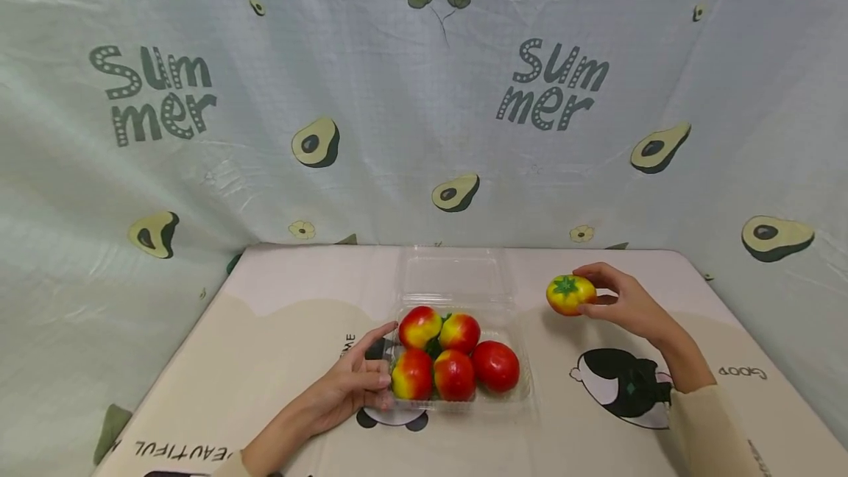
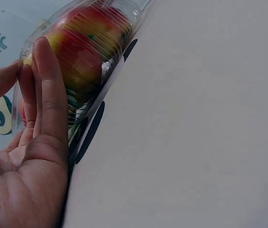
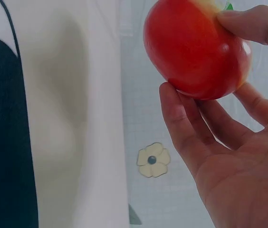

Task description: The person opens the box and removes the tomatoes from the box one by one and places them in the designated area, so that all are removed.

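My right hand [image 1: 619,300] holds a red and yellow tomato [image 1: 570,295] above the table, right of a clear plastic clamshell box [image 1: 523,396]. Its green star-shaped calyx faces the head camera. In the right wrist view, the thumb lies on one side of the tomato [image 3: 196,52] and fingertips touch the other. Several more red and yellow tomatoes [image 1: 497,366] sit in the box. My left hand [image 1: 347,389] touches the box's left side. In the left wrist view, fairly straight fingers [image 2: 51,95] lie along its ribbed wall [image 2: 119,38].
The box's lid [image 1: 453,271] is folded back, away from me. A pale printed cloth [image 1: 278,389] covers the table. Behind the table hangs a curtain [image 1: 397,94] with avocado prints. A dark object [image 1: 172,473] shows at the bottom left edge.
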The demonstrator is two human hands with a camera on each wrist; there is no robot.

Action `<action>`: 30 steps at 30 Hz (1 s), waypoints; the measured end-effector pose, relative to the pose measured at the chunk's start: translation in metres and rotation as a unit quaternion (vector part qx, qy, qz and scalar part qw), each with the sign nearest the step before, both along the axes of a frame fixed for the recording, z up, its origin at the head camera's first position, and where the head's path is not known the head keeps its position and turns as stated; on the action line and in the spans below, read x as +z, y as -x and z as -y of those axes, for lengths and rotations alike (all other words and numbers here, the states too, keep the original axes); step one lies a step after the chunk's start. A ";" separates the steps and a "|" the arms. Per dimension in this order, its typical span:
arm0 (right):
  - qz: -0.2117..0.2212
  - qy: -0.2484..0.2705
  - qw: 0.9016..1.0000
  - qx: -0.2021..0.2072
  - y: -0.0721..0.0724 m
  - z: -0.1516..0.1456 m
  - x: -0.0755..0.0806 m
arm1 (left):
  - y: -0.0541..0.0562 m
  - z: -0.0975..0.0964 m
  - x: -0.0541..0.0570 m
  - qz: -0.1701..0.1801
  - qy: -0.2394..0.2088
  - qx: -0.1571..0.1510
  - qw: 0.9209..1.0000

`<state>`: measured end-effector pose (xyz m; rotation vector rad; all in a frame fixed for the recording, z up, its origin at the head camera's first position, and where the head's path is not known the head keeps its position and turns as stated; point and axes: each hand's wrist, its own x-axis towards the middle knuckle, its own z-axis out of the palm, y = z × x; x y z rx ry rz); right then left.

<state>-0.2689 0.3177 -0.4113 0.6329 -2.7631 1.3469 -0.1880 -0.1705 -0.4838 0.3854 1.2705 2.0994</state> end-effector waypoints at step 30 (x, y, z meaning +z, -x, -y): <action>0.048 -0.009 0.998 -0.048 0.027 -0.015 -0.031 | 0.004 -0.005 0.001 0.016 0.011 0.011 1.000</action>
